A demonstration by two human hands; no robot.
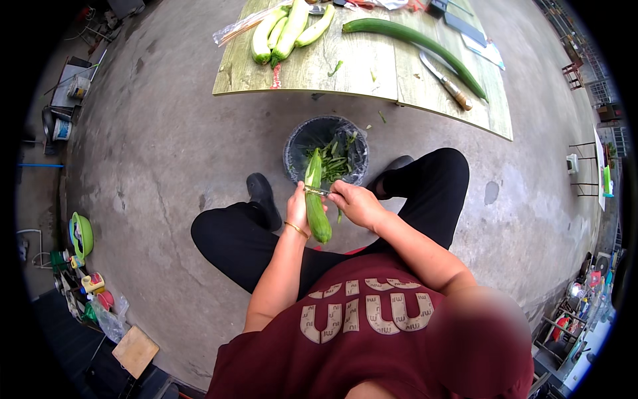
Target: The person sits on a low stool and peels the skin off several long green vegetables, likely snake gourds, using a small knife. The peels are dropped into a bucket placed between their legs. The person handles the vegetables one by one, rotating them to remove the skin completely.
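Observation:
My left hand [297,207] holds a long green gourd [318,219] from its left side, tilted over a bin. A strip of paler flesh shows near the gourd's far end. My right hand [356,202] grips a metal peeler [316,191], whose blade lies across the gourd. Below the gourd's far end stands a round bin [287,149] with a clear plastic liner and green peelings [336,162] inside. On the table [349,75], several pale peeled gourds [291,32] lie together at the left. A long dark green gourd [418,36] curves across the right part.
A knife [446,82] with a wooden handle lies near the table's front right edge. Wooden sticks in a plastic bag [244,27] lie at the table's left. Peel scraps [382,116] are on the concrete floor. The bin stands between my feet, before the table.

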